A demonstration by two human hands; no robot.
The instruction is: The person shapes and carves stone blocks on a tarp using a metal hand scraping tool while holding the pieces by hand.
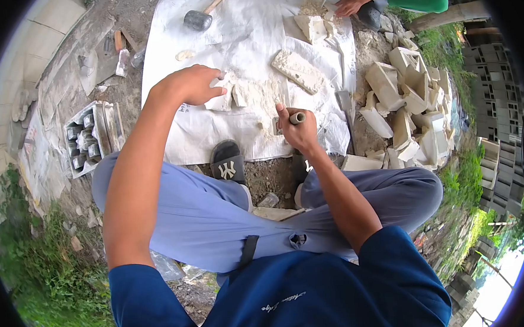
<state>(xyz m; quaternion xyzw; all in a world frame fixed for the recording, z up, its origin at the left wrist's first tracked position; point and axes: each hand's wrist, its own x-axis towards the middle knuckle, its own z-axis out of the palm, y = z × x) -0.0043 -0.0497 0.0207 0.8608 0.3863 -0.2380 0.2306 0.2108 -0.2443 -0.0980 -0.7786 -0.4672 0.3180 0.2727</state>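
Note:
My left hand (195,85) reaches over the white sheet, its thumb and finger curled about a pale broken chunk (222,99). Another small pale piece (239,96) stands beside that chunk, with crumbs and powder around it. My right hand (300,132) is closed around a hand tool with a round, pipe-like handle (297,118). A flat metal part shows just left of my fist, low over the sheet; the tool's exact kind is unclear. Beyond my right hand lies a long, pale, rough slab (298,71).
A mallet (197,20) lies at the sheet's (167,50) far side. Broken pale casings (409,85) are heaped at right. Another person's hand (348,5) is near rubble at the upper right. A box of metal pieces (89,139) stands left; a flat-ended bar (345,103) lies right.

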